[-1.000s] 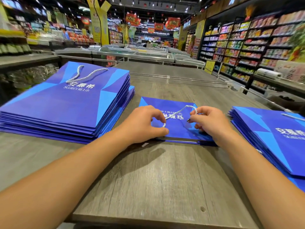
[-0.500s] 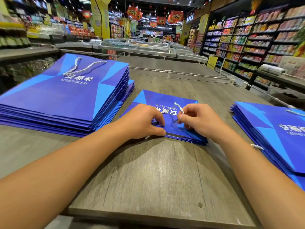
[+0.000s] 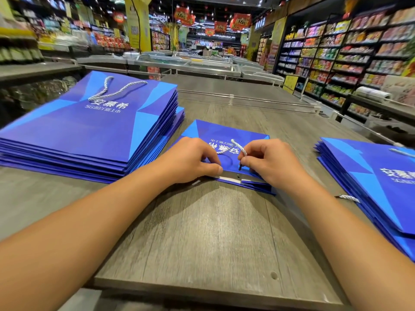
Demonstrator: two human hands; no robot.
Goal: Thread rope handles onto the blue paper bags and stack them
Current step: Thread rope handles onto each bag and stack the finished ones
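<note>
A flat blue paper bag (image 3: 226, 133) lies in the middle of the wooden table (image 3: 208, 232), its top edge toward me. My left hand (image 3: 190, 160) pinches that top edge and lifts the front layer, showing the white inner strip. My right hand (image 3: 269, 162) pinches the white twisted rope (image 3: 239, 147) near its dark tip, which points down at the bag's top edge. A tall stack of blue bags (image 3: 89, 129) with a rope handle on top stands at the left. Another stack of blue bags (image 3: 377, 180) lies at the right.
A loose rope end (image 3: 349, 197) sticks out by the right stack. Behind the table run a clear divider rail (image 3: 247, 97), freezer chests (image 3: 190, 66) and shop shelves (image 3: 350, 55) at the right. A roll of plastic bags (image 3: 371, 93) lies at the back right.
My right hand has drawn the rope end in from the bag's right side toward its top edge, tip now pointing down. My left hand lifted the bag's front layer.
</note>
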